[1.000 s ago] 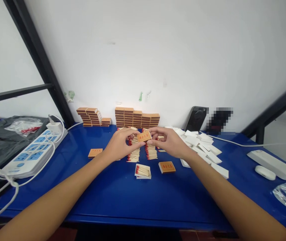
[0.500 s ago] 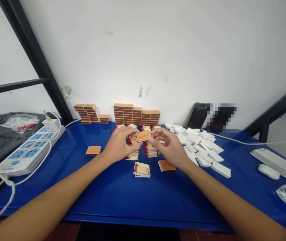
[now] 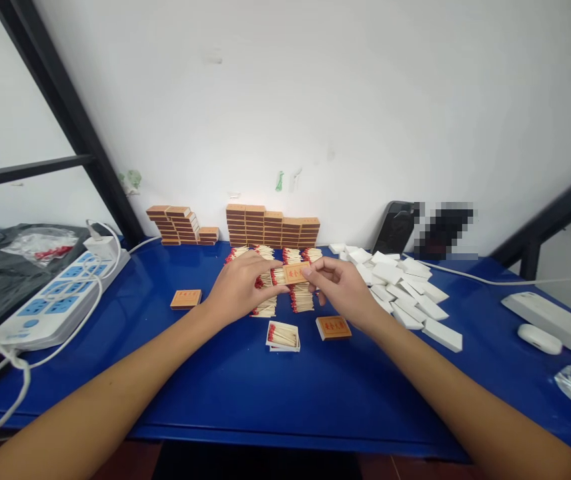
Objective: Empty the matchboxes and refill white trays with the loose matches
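Observation:
Between my hands is a partly opened matchbox (image 3: 295, 273), held above the rows of matches. My right hand (image 3: 338, 283) pinches its orange printed sleeve. My left hand (image 3: 240, 283) grips the left end, where the white tray (image 3: 278, 275) sticks out with matches in it. Loose red-tipped matches (image 3: 301, 297) lie in several bundles behind and below the box. In front, a white tray of matches (image 3: 283, 335) rests on the table, apparently on top of another tray. To its right lies a closed matchbox (image 3: 333, 327).
Stacked matchboxes (image 3: 271, 227) line the wall, with a smaller stack (image 3: 178, 225) to their left. A single matchbox (image 3: 186, 299) lies at left. White trays (image 3: 405, 287) are heaped at right, near a leaning phone (image 3: 393, 229). A power strip (image 3: 60, 300) sits far left.
The matchbox sleeve has slid right with my right hand, exposing the match-filled tray at its left end. My left hand has stayed nearly in place.

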### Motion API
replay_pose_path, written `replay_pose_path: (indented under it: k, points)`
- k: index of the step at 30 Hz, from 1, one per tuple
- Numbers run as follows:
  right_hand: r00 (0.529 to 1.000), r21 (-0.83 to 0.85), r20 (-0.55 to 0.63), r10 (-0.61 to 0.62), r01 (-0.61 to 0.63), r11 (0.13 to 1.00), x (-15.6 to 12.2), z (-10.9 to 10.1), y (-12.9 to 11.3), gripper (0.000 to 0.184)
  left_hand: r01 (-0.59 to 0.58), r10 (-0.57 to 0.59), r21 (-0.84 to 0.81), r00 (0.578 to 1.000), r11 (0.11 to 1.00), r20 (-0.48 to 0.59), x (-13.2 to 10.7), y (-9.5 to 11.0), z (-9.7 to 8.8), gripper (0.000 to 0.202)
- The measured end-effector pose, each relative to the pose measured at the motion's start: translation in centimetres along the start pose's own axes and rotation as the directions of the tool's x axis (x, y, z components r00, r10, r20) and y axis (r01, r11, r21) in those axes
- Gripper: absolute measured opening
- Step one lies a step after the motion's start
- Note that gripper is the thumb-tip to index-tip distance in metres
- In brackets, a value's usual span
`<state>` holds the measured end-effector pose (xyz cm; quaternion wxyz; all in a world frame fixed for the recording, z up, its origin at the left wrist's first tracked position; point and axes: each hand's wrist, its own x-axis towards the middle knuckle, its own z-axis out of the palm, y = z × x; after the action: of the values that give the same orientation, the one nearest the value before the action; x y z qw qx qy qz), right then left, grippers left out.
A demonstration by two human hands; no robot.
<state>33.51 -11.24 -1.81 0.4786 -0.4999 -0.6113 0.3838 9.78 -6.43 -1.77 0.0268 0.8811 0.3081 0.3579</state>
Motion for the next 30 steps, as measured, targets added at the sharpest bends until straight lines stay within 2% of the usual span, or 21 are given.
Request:
replay_pose_path:
  k: [6, 9, 11, 14, 16, 18, 20, 21, 23, 27, 30]
  points:
    - [0.987, 0.028, -0.161, -0.003, 0.008, 1.0, 1.3, -1.9, 0.3, 0.05, 0.053, -0.053, -0.003, 0.998, 0.999, 0.016, 0.6, -0.3, -1.3, 0.035]
    - [0.971, 0.003, -0.237, -0.008, 0.01, 1.0, 1.9, -3.0, 0.6, 0.046, 0.069, -0.046, -0.125, 0.983, 0.99, 0.178, 1.1, 0.0, -2.7, 0.035]
    - [0.967, -0.054, -0.252, -0.029, 0.016, 0.998, 2.2, -3.8, 0.7, 0.046, 0.1, -0.034, -0.188, 0.945, 0.977, 0.326, 1.4, 0.1, -3.9, 0.036]
    - [0.97, -0.187, -0.228, -0.077, 0.034, 0.982, 2.5, -4.8, 0.9, 0.042, 0.194, -0.076, -0.181, 0.856, 0.964, 0.511, 1.9, 0.1, -6.0, 0.038]
    - [0.972, -0.247, -0.215, -0.094, 0.039, 0.968, 2.6, -5.2, 1.0, 0.035, 0.279, -0.145, -0.123, 0.77, 0.952, 0.621, 2.0, -0.2, -7.3, 0.038]
    - [0.977, -0.28, -0.197, -0.085, 0.027, 0.96, 2.7, -5.4, 1.2, 0.032, 0.334, -0.176, -0.077, 0.664, 0.94, 0.727, 1.9, -0.5, -8.4, 0.036]
    - [0.984, -0.306, -0.165, -0.071, 0.018, 0.952, 2.7, -5.4, 1.3, 0.03, 0.348, -0.176, -0.039, 0.566, 0.937, 0.805, 1.7, -0.6, -9.0, 0.034]
    - [0.987, -0.318, -0.148, -0.067, 0.016, 0.948, 2.7, -5.4, 1.3, 0.03, 0.341, -0.177, -0.019, 0.533, 0.94, 0.827, 1.5, -0.5, -9.0, 0.034]
    - [0.99, -0.341, -0.124, -0.068, 0.022, 0.94, 2.6, -5.2, 1.3, 0.029, 0.314, -0.189, 0.023, 0.51, 0.949, 0.839, 1.0, -0.2, -8.7, 0.035]
    - [0.988, -0.353, -0.131, -0.087, 0.035, 0.935, 2.6, -4.7, 1.5, 0.03, 0.277, -0.185, 0.04, 0.522, 0.96, 0.833, 0.5, 1.0, -7.7, 0.034]
    - [0.988, -0.351, -0.127, -0.094, 0.044, 0.936, 2.5, -4.6, 1.6, 0.03, 0.295, -0.175, 0.02, 0.508, 0.955, 0.843, 0.6, 1.4, -7.3, 0.042]
